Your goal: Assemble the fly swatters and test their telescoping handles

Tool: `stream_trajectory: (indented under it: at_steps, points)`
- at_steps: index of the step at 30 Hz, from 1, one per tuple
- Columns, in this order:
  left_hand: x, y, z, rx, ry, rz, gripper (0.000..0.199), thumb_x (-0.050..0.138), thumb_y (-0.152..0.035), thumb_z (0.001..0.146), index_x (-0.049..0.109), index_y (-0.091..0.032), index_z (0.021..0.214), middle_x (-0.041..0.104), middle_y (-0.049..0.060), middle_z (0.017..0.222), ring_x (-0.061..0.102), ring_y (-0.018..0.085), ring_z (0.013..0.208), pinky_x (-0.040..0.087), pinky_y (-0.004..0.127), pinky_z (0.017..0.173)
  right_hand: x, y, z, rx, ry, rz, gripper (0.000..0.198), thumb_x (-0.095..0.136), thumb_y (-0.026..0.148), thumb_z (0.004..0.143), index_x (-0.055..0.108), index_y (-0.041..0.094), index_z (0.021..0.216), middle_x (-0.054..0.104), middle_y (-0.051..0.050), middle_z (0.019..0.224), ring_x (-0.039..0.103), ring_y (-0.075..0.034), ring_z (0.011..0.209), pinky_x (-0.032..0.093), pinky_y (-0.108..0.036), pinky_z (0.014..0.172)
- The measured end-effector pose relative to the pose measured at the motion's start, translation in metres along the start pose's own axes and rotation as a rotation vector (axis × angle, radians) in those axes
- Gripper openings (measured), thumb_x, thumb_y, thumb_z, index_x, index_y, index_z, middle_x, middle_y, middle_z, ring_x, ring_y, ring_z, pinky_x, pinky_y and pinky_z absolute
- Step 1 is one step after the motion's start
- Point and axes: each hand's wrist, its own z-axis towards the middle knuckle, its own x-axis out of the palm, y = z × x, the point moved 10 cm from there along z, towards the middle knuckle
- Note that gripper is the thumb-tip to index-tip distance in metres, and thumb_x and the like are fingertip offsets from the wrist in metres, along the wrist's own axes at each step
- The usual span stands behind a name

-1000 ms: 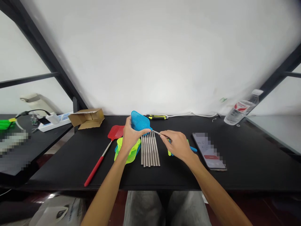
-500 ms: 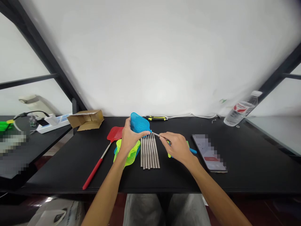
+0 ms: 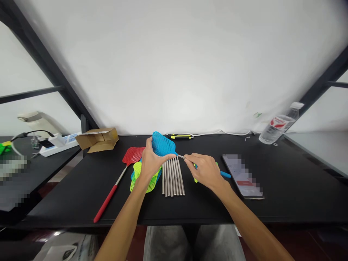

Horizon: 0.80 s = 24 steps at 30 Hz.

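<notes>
My left hand [image 3: 150, 156] grips a blue perforated fly swatter head [image 3: 164, 144], its thumb laid along the lower edge near the neck. In my right hand [image 3: 204, 167] is a thin metal rod [image 3: 181, 157], whose end meets the neck of the blue head. Below them a row of several metal rods [image 3: 172, 177] lies side by side on the black table. Yellow-green swatter heads [image 3: 150, 184] are piled under my left wrist, with some blue showing among them. Blue and yellow-green handles [image 3: 225, 174] stick out from behind my right hand, which partly hides them.
A red fly swatter [image 3: 108, 199] lies at the left. Behind it stands an open cardboard box [image 3: 99, 140] beside a power strip [image 3: 61, 143]. A yellow-black cutter [image 3: 179, 136] rests by the wall. A phone [image 3: 243, 177] and a tilted water bottle [image 3: 280, 125] are on the right.
The blue swatter head has shifted slightly to the right, and less of the rod shows between it and my right hand. Both hands keep their grips.
</notes>
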Motion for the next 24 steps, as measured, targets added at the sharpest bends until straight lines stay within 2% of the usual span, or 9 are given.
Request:
stream_trajectory:
  at_steps: [5,9,16,24]
  points:
    - [0.009,-0.008,-0.004,0.044,0.041,-0.059,0.087,0.088,-0.048,0.052,0.046,-0.022,0.123,0.062,0.004,0.102,0.062,0.027,0.094,0.049,0.036,0.079,0.001,0.002,0.000,-0.012,0.030,0.065,0.031,0.040,0.032,0.100,0.069,0.024,0.092,0.062,-0.002,0.071,0.057,-0.015,0.065,0.030,-0.027,0.061]
    - [0.017,-0.013,-0.008,0.062,0.088,-0.049,0.088,0.089,-0.050,0.051,0.046,-0.022,0.122,0.061,0.004,0.101,0.061,0.025,0.092,0.049,0.035,0.075,0.000,0.005,0.000,-0.020,0.041,0.109,0.033,0.040,0.031,0.100,0.066,0.023,0.082,0.061,-0.001,0.067,0.057,-0.016,0.064,0.033,-0.027,0.063]
    - [0.015,-0.018,-0.009,0.102,0.043,0.000,0.091,0.088,-0.051,0.052,0.043,-0.022,0.126,0.059,0.003,0.096,0.060,0.025,0.088,0.047,0.036,0.076,0.001,0.004,0.001,-0.013,0.025,0.177,0.033,0.040,0.033,0.100,0.068,0.023,0.085,0.066,-0.003,0.072,0.061,-0.017,0.068,0.036,-0.027,0.065]
    - [0.019,-0.018,-0.010,0.111,0.063,0.003,0.089,0.088,-0.051,0.054,0.042,-0.023,0.125,0.059,0.003,0.097,0.060,0.025,0.088,0.046,0.034,0.075,0.004,0.002,0.002,-0.031,0.056,0.213,0.035,0.037,0.033,0.101,0.063,0.022,0.080,0.063,-0.001,0.070,0.058,-0.016,0.066,0.033,-0.027,0.063]
